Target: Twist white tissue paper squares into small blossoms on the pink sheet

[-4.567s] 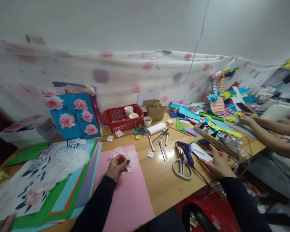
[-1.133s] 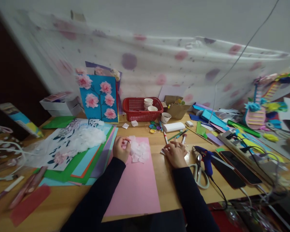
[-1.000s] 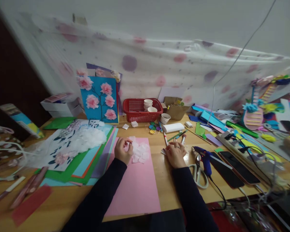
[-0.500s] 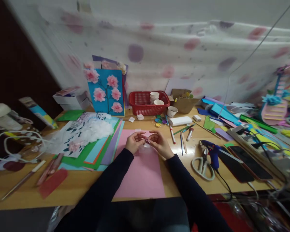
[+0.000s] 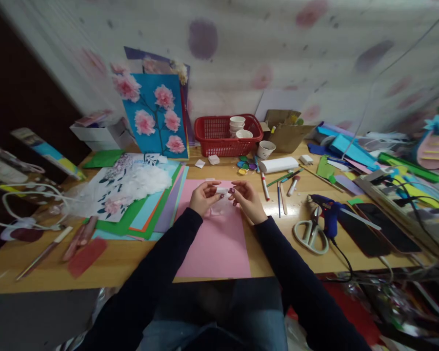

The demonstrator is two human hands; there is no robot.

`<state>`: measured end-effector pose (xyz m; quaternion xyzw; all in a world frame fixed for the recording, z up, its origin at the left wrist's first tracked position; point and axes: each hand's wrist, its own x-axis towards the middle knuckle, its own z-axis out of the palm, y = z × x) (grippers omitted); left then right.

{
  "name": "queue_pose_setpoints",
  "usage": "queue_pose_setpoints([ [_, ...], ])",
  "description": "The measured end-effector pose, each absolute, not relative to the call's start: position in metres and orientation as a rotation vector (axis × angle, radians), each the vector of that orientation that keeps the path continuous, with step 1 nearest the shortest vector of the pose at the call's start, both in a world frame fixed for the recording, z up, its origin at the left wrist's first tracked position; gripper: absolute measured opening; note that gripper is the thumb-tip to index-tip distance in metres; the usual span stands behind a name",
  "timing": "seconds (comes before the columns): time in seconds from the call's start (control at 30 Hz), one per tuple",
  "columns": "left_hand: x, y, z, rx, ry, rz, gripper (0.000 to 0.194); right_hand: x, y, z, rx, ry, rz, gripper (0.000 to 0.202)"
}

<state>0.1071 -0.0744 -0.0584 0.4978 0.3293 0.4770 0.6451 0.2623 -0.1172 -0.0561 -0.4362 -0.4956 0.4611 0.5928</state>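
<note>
Above the top part of a pink sheet [image 5: 212,248], my left hand [image 5: 205,198] and my right hand [image 5: 249,201] face each other with a small gap between them. Each hand has its thumb and fingertips pinched together. Thin whitish material [image 5: 225,193] shows between the fingertips, too small and pale to make out well. More pale, see-through material lies on the pink sheet just below my left fingertips.
Colored papers with white fluff [image 5: 151,180] lie left. Behind are a red basket [image 5: 223,146], a paper cup [image 5: 266,149] and a flower picture [image 5: 159,114]. Scissors [image 5: 310,238], a glue gun [image 5: 329,219], pens and phones lie right.
The view has tilted down, so the desk items sit higher. My fingertips, which were together, have moved slightly apart, and the whitish material between them shows more.
</note>
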Motion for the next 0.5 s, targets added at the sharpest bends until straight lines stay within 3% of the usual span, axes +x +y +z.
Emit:
queue_pose_setpoints([
  [0.5,0.1038,-0.07,-0.06,1.208,0.755,1.074,0.041,0.2632,-0.1194,-0.0624,-0.941,-1.238,1.114,0.042],
])
